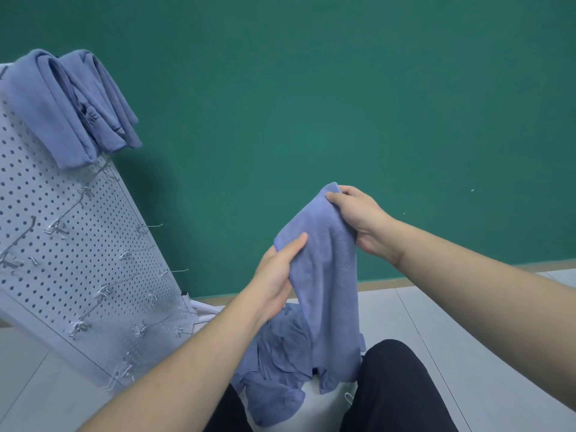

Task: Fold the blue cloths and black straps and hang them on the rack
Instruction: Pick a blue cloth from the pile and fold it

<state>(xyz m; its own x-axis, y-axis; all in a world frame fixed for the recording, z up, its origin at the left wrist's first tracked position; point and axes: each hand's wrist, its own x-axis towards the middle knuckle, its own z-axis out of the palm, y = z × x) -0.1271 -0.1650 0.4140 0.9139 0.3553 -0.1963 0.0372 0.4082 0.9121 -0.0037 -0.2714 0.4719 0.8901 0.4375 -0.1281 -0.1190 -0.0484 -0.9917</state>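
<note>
STEP: folding, judged under way | CLOTH: blue cloth hanging at centre frame | HANDS: left hand grips its left edge, right hand pinches the top corner | RACK: rack at left, folded cloths draped on top | NEXT: likely bring edges together, then hang.

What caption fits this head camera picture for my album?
Both hands, left hand and right hand, hold up a soft blue cloth beside the white pegboard rack.
</note>
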